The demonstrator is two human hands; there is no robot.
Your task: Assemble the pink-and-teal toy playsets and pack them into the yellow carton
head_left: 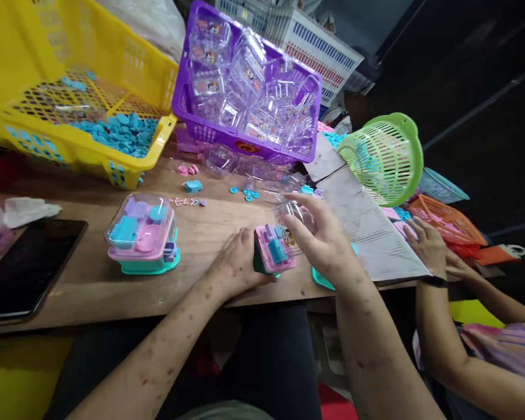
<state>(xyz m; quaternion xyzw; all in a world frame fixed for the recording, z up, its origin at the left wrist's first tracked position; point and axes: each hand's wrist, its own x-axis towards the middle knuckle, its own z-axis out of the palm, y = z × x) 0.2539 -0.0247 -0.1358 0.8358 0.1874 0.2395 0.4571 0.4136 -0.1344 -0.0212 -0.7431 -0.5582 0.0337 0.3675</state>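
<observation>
My left hand (pixel 237 262) grips a small pink and teal toy base (pixel 272 251) with tiny blue furniture on it, at the table's front edge. Just above that base, my right hand (pixel 328 236) holds a clear plastic lid (pixel 294 214). A finished toy box (pixel 143 234) with a clear dome stands to the left on the wooden table (pixel 91 286).
A yellow crate (pixel 76 87) of blue pieces and a purple basket (pixel 249 87) of clear lids sit at the back. A green basket (pixel 385 154) lies tipped at right. A dark tablet (pixel 24 268) lies at left. Another person's hands (pixel 426 242) work at right near an orange basket (pixel 448 219).
</observation>
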